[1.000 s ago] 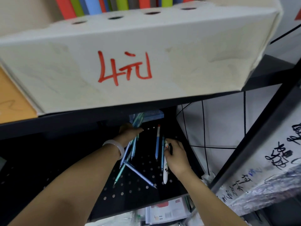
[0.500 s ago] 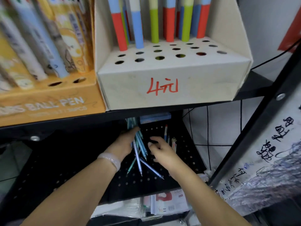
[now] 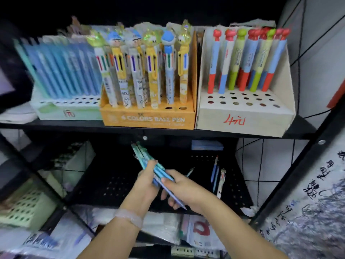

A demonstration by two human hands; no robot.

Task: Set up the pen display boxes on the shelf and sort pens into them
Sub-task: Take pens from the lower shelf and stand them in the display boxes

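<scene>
Over the black perforated lower shelf [image 3: 119, 186], my left hand [image 3: 144, 187] grips a bundle of blue and teal pens [image 3: 143, 157] that points up and to the left. My right hand [image 3: 183, 189] holds the lower end of the same bundle, fingers curled round a pale blue pen. Three loose pens [image 3: 217, 174] lie on the shelf to the right. On the upper shelf stand three display boxes: a pale green one [image 3: 69, 113] with blue pens, an orange one [image 3: 149, 119] with cartoon-topped pens, a white one [image 3: 242, 120] with red, blue and green pens.
A small blue box [image 3: 207, 145] sits at the back of the lower shelf. A green perforated box [image 3: 24, 208] stands at the lower left. Paper packets [image 3: 197, 232] lie below the shelf. A black slanted shelf post [image 3: 291, 182] runs along the right.
My view has pulled back and risen, so all three display boxes now show. Both hands have gathered the scattered blue pens off the lower shelf into one bundle and lifted it.
</scene>
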